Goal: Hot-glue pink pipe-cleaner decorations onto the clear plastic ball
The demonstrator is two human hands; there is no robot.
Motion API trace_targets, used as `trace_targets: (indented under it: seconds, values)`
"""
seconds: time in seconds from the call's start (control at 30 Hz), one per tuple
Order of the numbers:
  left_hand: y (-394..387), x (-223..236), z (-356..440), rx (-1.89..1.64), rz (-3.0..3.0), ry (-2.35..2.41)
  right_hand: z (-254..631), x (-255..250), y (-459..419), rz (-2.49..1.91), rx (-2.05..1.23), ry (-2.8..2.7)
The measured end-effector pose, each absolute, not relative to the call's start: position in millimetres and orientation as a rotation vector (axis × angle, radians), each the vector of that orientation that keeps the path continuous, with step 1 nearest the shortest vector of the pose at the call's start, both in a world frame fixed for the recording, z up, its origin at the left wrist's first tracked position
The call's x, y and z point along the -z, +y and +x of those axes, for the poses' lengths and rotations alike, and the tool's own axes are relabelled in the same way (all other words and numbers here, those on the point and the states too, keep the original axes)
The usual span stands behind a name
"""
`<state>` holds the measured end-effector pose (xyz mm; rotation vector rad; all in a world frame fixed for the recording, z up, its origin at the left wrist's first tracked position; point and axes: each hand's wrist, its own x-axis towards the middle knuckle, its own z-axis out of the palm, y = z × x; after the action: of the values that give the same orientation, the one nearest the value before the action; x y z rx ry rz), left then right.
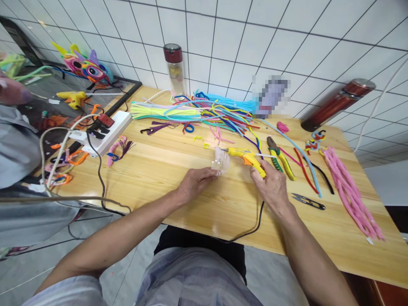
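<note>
My right hand is wrapped round the handle of a yellow glue gun with an orange trigger. A white glue stick sticks out of its back end, and a black cord runs from it down over the table edge. Between the fingertips of my left hand is a small translucent, pale pinkish piece, whose exact kind I cannot make out. The gun's nozzle is at the upper edge of this piece; whether they touch is unclear. Two small yellow bits lie just beyond it.
Bundled pipe cleaners lie along the back. On the right are pliers, thread snips, pink twisted strands and a red flask. A power strip with cords stands left, beside another person's sleeve.
</note>
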<state>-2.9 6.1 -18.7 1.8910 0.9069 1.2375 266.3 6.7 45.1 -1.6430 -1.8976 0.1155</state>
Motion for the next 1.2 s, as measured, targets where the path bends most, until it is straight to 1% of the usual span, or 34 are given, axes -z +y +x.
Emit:
trace_targets:
  seconds: [0.4, 0.73, 1.03, 1.2]
  values:
    - [5.3, 13.8, -5.5, -1.166, 1.816, 0.979, 268.2, -46.5, 5.5, -1.607, -0.12, -1.901]
    - [4.1, 9.8, -2.6, -1.223, 1.799, 0.94, 268.7, -49.1, 5.3, -1.668, -0.104, -1.809]
    - [5.7, 14.4, -2.4, -1.24, 1.823, 0.896, 268.8, -44.3, 6.1, -1.605, -0.118, -1.882]
    - [8.1, 19.4, -0.6, -1.269, 1.821, 0.908, 270.6, -42.7, 6.2, -1.596, -0.068, -1.902]
